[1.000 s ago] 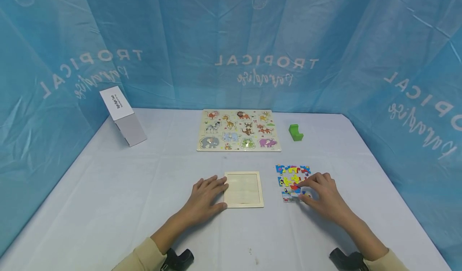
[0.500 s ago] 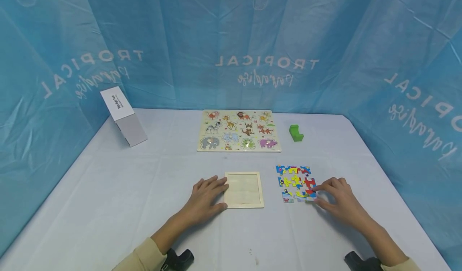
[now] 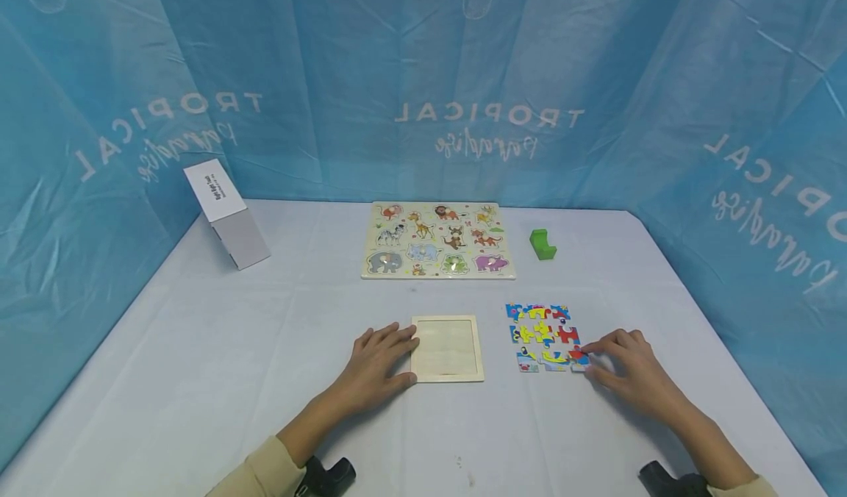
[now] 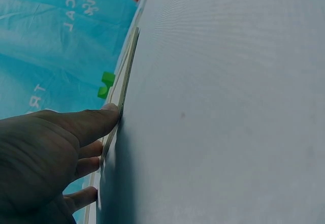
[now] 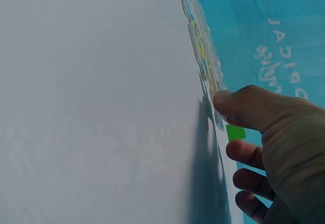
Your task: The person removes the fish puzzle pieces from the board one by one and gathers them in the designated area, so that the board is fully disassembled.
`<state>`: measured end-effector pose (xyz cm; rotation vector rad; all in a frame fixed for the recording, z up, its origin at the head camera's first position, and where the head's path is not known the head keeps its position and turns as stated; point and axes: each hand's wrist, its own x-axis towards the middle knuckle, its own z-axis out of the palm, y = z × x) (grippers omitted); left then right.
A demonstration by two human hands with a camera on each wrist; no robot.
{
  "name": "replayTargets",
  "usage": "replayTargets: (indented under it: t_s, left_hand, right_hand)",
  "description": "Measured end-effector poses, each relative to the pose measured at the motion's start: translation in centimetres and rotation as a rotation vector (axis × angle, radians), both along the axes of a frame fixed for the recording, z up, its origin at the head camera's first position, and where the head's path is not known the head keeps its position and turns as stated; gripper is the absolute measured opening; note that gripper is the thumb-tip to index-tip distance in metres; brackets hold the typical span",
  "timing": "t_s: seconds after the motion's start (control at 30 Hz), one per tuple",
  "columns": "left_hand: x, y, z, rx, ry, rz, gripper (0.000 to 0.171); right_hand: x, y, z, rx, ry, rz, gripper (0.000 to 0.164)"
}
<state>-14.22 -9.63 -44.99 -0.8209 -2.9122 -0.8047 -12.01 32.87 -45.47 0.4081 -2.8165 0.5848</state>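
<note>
My left hand (image 3: 372,372) rests at the left edge of a shallow square wooden puzzle tray (image 3: 447,347), fingertips on its rim and thumb at the lower corner. The left wrist view shows the thumb against the tray's thin side. To the right of the tray, colourful jigsaw pieces (image 3: 542,330) lie loosely in a square, with small gaps between them. My right hand (image 3: 634,376) pinches a red, blue and pale jigsaw piece (image 3: 579,358) between thumb and finger, at the lower right corner of that group. In the right wrist view the thumb (image 5: 238,107) partly hides this piece.
An animal puzzle board (image 3: 438,240) lies farther back on the white-covered table (image 3: 298,350). Right of it sits a green block (image 3: 542,245). A white box (image 3: 228,214) stands at the back left. Blue printed curtain (image 3: 423,78) closes off the back and sides.
The right hand has moved rightward from the middle of the pieces to their lower right corner with a piece. A red piece now lies at the right side. The left hand has stayed still.
</note>
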Motion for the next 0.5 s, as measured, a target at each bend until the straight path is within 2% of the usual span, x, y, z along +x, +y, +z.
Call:
replayTargets:
  t_s: [0.27,0.5]
  left_hand:
    - [0.0,0.0,-0.05,-0.007,0.004,-0.001,0.055]
    - [0.01,0.04,0.03,-0.003,-0.001,0.003,0.055]
  right_hand:
    - [-0.43,0.18,-0.15,0.028,-0.082,-0.028,0.03]
    - [-0.46,0.2,-0.12,0.006,-0.123,-0.04,0.027]
